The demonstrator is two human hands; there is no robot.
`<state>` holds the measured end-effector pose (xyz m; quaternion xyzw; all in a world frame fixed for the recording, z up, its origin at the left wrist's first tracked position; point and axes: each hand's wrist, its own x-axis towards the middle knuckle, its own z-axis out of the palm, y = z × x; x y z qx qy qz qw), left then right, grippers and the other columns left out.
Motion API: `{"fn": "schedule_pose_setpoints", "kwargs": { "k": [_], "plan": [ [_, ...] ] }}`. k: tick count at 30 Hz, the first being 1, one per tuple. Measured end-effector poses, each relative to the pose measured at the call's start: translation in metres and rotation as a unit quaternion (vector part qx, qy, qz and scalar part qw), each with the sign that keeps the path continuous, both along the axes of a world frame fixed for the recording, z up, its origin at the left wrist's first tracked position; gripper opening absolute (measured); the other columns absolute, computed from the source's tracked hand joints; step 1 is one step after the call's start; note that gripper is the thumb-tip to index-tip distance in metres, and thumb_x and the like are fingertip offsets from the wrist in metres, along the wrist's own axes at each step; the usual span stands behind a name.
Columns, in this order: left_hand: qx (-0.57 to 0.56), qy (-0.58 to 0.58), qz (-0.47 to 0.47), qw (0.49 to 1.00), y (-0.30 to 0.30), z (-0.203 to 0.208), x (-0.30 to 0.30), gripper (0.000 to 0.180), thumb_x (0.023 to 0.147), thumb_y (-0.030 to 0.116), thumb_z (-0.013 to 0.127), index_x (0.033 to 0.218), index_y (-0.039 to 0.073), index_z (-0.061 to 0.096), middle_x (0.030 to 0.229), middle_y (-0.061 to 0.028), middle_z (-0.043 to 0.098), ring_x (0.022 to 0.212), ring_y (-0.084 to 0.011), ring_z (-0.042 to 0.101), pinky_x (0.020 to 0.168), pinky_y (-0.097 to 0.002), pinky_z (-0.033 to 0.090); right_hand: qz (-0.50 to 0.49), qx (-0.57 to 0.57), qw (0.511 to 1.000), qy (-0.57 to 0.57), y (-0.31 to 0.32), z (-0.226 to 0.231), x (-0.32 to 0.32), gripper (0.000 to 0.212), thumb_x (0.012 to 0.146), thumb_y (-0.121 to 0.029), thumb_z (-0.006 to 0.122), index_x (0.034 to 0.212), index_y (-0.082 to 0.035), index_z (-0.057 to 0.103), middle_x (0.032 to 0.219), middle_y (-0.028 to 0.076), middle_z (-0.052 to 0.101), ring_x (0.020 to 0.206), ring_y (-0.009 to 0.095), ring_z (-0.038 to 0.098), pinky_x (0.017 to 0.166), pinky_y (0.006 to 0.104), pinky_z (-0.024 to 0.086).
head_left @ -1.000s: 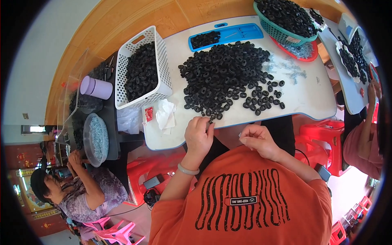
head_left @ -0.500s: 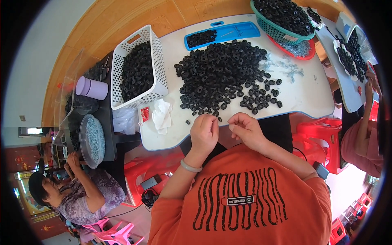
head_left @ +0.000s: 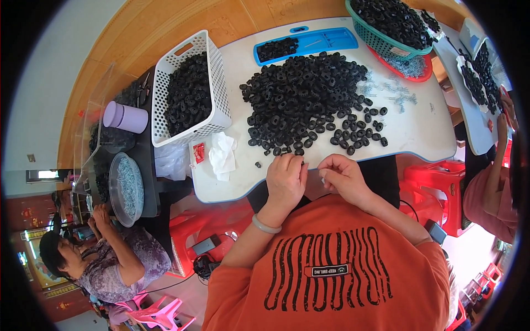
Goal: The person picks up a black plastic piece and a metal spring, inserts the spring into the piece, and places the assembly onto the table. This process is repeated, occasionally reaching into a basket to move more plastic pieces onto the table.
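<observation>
Both of my hands are at the near edge of the white table (head_left: 248,175), a short gap between them. My left hand (head_left: 286,181), with a pale bangle at its wrist, is closed; a bit of a small black plastic piece (head_left: 302,164) shows at its fingertips. My right hand (head_left: 345,179) pinches thumb against fingers, and a tiny pale thing shows there, too small to name. Just beyond lies a large heap of black oval plastic pieces (head_left: 303,91), with several loose ones (head_left: 359,132) at its right. Thin metal springs (head_left: 400,94) are scattered right of the heap.
A white perforated basket (head_left: 221,102) of black pieces stands left, near a blue tray (head_left: 337,39). At back right, a green basket (head_left: 381,43) overlaps a red dish (head_left: 424,74) of springs. A lilac bottle (head_left: 132,118), tissue (head_left: 222,154) and co-workers (head_left: 124,265) are at the sides.
The whole view has shifted slightly. My left hand has come a little nearer to me and is still closed. My right fingers have turned inward, and a pale speck now shows in their pinch.
</observation>
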<state>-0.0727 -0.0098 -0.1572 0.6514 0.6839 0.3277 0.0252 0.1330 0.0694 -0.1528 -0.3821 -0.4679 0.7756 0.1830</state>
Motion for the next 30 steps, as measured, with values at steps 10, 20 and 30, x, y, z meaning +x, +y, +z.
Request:
{"fn": "schedule_pose_setpoints", "kwargs": {
  "k": [10,20,30],
  "plan": [
    [-0.032,-0.028,-0.003,0.999,0.003,0.005,0.012,0.034,0.079,-0.001,0.079,0.112,0.003,0.072,0.103,-0.0129,0.072,0.092,-0.0342,0.069,0.082,-0.0452,0.056,-0.058,0.381,0.919,-0.077,0.014,0.015,0.027,0.009,0.095,-0.001,0.075,0.104,-0.002,0.071,0.091,0.012,0.070,0.075,0.027,0.070,0.066,0.0357,0.056],
    [-0.013,-0.016,0.019,1.000,0.006,-0.002,0.022,0.032,0.082,-0.004,0.078,0.113,0.001,0.071,0.103,-0.0158,0.072,0.094,-0.0363,0.070,0.082,-0.0456,0.058,-0.134,0.550,0.720,-0.402,0.081,0.008,0.118,0.018,0.091,-0.012,0.081,0.106,-0.007,0.073,0.109,0.011,0.071,0.089,0.035,0.073,0.073,0.0451,0.059],
    [0.023,-0.112,-0.016,0.993,0.004,0.027,0.045,0.036,0.084,-0.001,0.083,0.118,0.002,0.072,0.110,-0.0170,0.072,0.096,-0.0372,0.070,0.082,-0.0442,0.058,-0.175,0.451,0.838,-0.252,0.076,0.020,0.116,0.012,0.095,-0.007,0.078,0.106,-0.006,0.076,0.095,0.010,0.071,0.080,0.022,0.071,0.068,0.0343,0.057]
  ]
}}
